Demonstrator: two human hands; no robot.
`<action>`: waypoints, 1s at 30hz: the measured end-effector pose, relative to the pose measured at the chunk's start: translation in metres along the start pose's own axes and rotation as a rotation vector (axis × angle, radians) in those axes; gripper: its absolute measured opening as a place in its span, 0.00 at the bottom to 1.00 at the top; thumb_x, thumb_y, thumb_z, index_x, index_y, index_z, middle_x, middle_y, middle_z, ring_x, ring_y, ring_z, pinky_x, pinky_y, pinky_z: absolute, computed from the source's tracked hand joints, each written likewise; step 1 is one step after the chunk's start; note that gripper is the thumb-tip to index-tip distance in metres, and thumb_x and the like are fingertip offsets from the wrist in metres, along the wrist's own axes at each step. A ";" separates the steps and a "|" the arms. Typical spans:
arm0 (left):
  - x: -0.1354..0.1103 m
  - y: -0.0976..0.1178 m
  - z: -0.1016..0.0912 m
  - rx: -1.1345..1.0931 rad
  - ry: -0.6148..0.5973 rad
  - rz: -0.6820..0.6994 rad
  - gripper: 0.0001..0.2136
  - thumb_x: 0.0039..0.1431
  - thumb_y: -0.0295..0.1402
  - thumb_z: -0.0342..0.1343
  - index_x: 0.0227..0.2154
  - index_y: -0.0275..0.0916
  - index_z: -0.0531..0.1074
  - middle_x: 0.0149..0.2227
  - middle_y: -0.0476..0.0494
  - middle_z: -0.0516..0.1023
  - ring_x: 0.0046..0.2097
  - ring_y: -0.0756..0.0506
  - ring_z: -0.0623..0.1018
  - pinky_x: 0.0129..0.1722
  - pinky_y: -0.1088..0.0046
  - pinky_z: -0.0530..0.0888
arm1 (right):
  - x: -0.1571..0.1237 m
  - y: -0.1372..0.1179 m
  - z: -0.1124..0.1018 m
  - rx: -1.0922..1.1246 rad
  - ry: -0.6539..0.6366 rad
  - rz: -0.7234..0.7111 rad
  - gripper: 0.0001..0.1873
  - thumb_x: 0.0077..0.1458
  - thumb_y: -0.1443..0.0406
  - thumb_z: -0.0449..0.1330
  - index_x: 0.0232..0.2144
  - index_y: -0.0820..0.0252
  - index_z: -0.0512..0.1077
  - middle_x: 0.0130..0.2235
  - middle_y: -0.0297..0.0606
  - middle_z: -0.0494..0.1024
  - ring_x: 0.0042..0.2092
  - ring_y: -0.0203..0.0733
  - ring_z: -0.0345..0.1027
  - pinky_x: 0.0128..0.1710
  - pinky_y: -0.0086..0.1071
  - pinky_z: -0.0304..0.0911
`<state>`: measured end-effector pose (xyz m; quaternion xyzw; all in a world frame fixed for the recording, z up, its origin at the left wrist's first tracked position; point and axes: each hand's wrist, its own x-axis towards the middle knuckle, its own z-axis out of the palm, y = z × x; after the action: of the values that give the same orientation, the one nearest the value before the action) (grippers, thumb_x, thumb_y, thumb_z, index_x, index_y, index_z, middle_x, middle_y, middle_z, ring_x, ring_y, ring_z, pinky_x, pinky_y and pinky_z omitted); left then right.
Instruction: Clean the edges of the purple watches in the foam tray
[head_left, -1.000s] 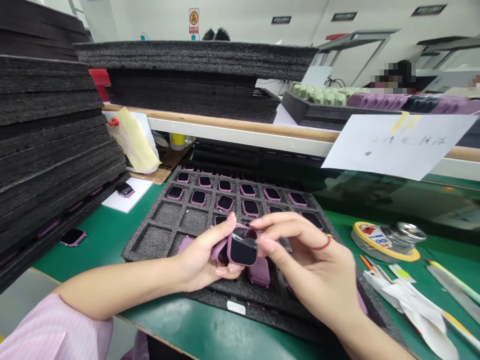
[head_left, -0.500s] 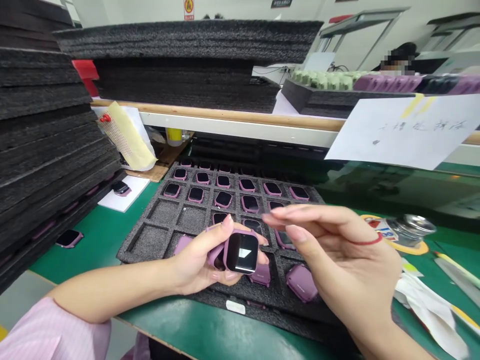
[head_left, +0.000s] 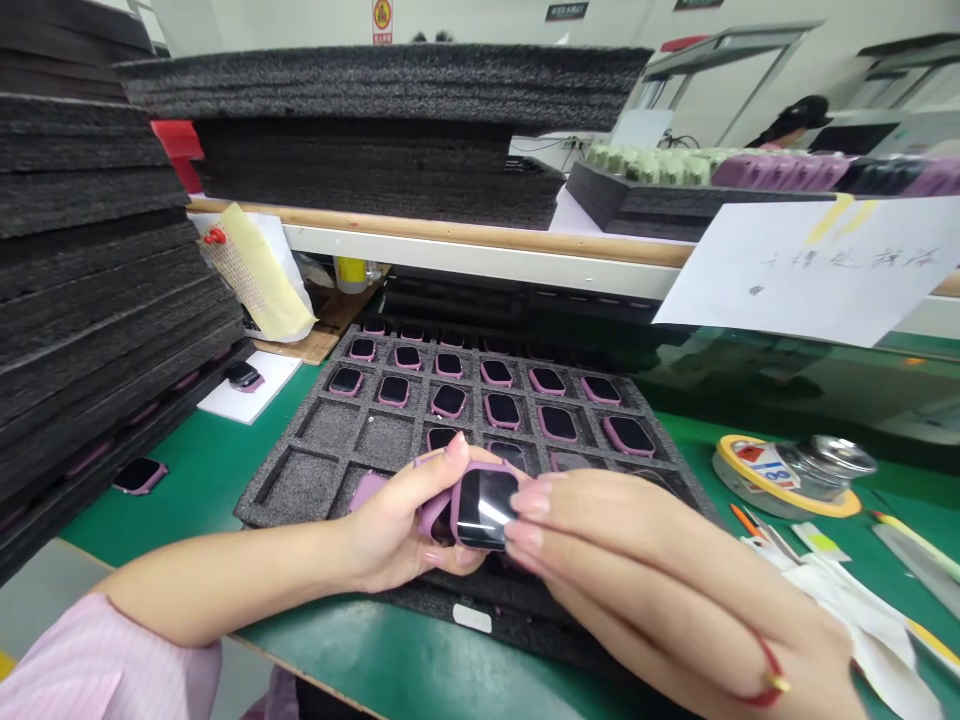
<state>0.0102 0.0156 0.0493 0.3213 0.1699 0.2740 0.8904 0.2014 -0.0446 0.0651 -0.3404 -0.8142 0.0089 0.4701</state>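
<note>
My left hand [head_left: 397,515] is closed around a purple smartwatch [head_left: 480,512], its black glossy screen facing up and catching a light reflection. Behind it, a second purple watch body [head_left: 435,518] is tucked in the same hand. My right hand [head_left: 645,560] comes in from the right, fingers together, with its fingertips on the right edge of the front watch; the thumb is hidden. Below both hands lies a black foam tray [head_left: 300,487]. Purple watches [head_left: 502,410] sit screen-up in many of its compartments; the right hand covers part of the near rows.
Tall foam stacks [head_left: 82,300] stand at left and on the shelf [head_left: 450,235] above. A loose watch [head_left: 140,475] lies on the green table, another on white paper [head_left: 255,390]. To the right are a tape roll [head_left: 750,480], a metal-topped bottle [head_left: 836,460] and white strips [head_left: 862,610].
My right hand has moved left and down, from hovering beside the watch to touching its right edge. My left hand has barely moved and keeps its hold.
</note>
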 end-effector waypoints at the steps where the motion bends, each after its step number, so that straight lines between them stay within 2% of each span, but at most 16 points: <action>1: 0.000 0.000 0.001 -0.004 0.011 -0.002 0.22 0.53 0.53 0.65 0.35 0.36 0.76 0.23 0.51 0.71 0.17 0.57 0.62 0.14 0.82 0.50 | -0.003 -0.004 0.001 -0.002 -0.020 0.015 0.18 0.66 0.69 0.56 0.52 0.44 0.76 0.45 0.34 0.84 0.45 0.46 0.80 0.46 0.40 0.79; 4: -0.001 0.002 0.003 0.000 0.045 -0.007 0.23 0.51 0.53 0.67 0.35 0.35 0.77 0.28 0.48 0.74 0.18 0.58 0.62 0.14 0.83 0.51 | -0.010 -0.011 0.004 -0.038 -0.038 0.037 0.20 0.66 0.68 0.55 0.54 0.42 0.75 0.44 0.35 0.84 0.47 0.48 0.79 0.47 0.43 0.78; 7: -0.002 0.002 0.004 0.006 0.073 -0.020 0.23 0.49 0.52 0.68 0.35 0.36 0.76 0.29 0.48 0.74 0.18 0.58 0.62 0.15 0.83 0.52 | -0.006 -0.009 0.005 -0.067 -0.075 -0.027 0.20 0.66 0.68 0.55 0.55 0.43 0.74 0.43 0.34 0.85 0.46 0.47 0.79 0.47 0.43 0.77; 9: -0.001 0.000 0.003 0.021 0.083 -0.005 0.25 0.47 0.53 0.69 0.34 0.36 0.74 0.27 0.49 0.73 0.18 0.58 0.61 0.15 0.83 0.52 | 0.002 -0.004 0.007 -0.089 -0.092 -0.132 0.20 0.62 0.70 0.60 0.54 0.45 0.74 0.41 0.33 0.85 0.42 0.45 0.79 0.44 0.41 0.76; 11: 0.000 -0.002 0.002 0.081 0.081 0.032 0.25 0.47 0.55 0.68 0.33 0.36 0.72 0.22 0.53 0.69 0.17 0.58 0.58 0.15 0.82 0.51 | 0.009 0.000 0.010 -0.115 -0.081 -0.167 0.24 0.56 0.70 0.67 0.55 0.48 0.72 0.37 0.33 0.85 0.37 0.44 0.77 0.39 0.41 0.74; 13: 0.001 -0.005 0.001 0.174 0.060 0.069 0.26 0.49 0.57 0.66 0.31 0.37 0.70 0.18 0.56 0.64 0.16 0.58 0.54 0.15 0.82 0.50 | 0.013 0.001 0.015 -0.121 -0.067 -0.072 0.31 0.53 0.65 0.70 0.58 0.51 0.68 0.33 0.34 0.81 0.32 0.43 0.73 0.34 0.41 0.72; 15: 0.001 -0.007 0.001 0.231 0.062 0.098 0.25 0.49 0.56 0.66 0.29 0.38 0.67 0.17 0.57 0.64 0.16 0.58 0.54 0.14 0.82 0.49 | 0.014 0.001 0.019 -0.079 -0.087 0.047 0.32 0.54 0.61 0.70 0.59 0.52 0.66 0.32 0.33 0.78 0.31 0.41 0.70 0.31 0.38 0.70; 18: 0.002 -0.007 0.000 0.183 0.085 0.104 0.24 0.50 0.54 0.67 0.29 0.38 0.67 0.17 0.57 0.64 0.16 0.58 0.54 0.15 0.83 0.49 | 0.012 0.001 0.022 0.012 -0.098 0.127 0.26 0.55 0.63 0.69 0.54 0.52 0.68 0.36 0.34 0.78 0.34 0.40 0.71 0.34 0.36 0.70; 22: 0.002 -0.003 0.000 0.065 0.097 0.051 0.23 0.51 0.54 0.66 0.31 0.37 0.71 0.19 0.55 0.67 0.16 0.58 0.56 0.14 0.84 0.48 | 0.015 0.003 0.018 0.053 -0.067 0.163 0.25 0.53 0.64 0.70 0.52 0.51 0.68 0.42 0.37 0.79 0.42 0.44 0.74 0.39 0.38 0.72; 26: 0.000 0.002 0.004 0.068 0.099 -0.006 0.25 0.48 0.54 0.68 0.33 0.35 0.74 0.25 0.49 0.73 0.16 0.59 0.59 0.13 0.82 0.46 | 0.017 0.004 0.017 0.046 -0.098 0.144 0.26 0.53 0.64 0.70 0.52 0.51 0.68 0.44 0.39 0.79 0.44 0.46 0.75 0.42 0.40 0.72; 30: 0.000 0.003 0.008 0.061 0.074 0.001 0.24 0.49 0.52 0.69 0.32 0.33 0.74 0.22 0.51 0.71 0.17 0.59 0.57 0.14 0.82 0.44 | 0.017 0.005 0.014 -0.005 -0.134 0.069 0.26 0.54 0.69 0.67 0.54 0.54 0.68 0.46 0.40 0.80 0.46 0.45 0.75 0.46 0.41 0.72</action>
<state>0.0130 0.0133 0.0571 0.3381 0.2111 0.2806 0.8731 0.1877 -0.0269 0.0685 -0.3680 -0.8319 0.0457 0.4129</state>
